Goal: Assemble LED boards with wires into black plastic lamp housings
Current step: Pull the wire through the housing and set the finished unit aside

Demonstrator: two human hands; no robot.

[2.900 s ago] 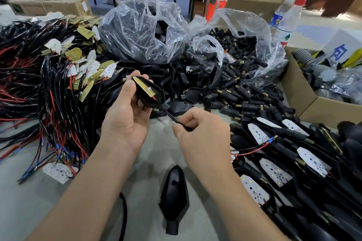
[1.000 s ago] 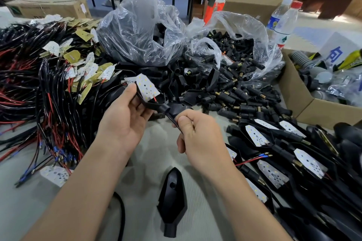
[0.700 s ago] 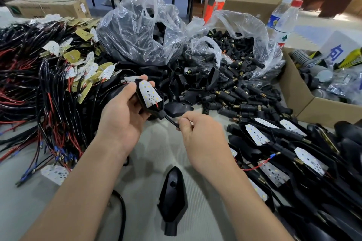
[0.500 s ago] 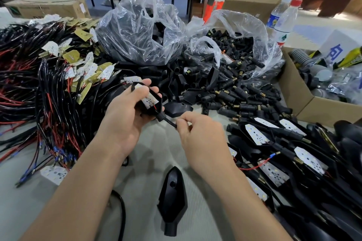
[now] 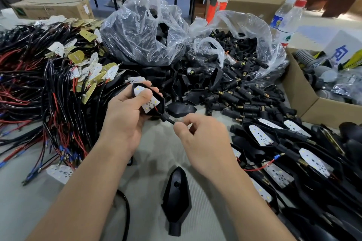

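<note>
Above the grey surface (image 5: 154,154), the left hand (image 5: 125,115) and right hand (image 5: 201,137) share one assembly. The left hand grips the black lamp housing (image 5: 161,103), its thumb pressing the LED board (image 5: 150,105) into the cavity. The right hand pinches the wire (image 5: 170,121) leaving the stem, probably drawing slack through so the board seats.
</note>
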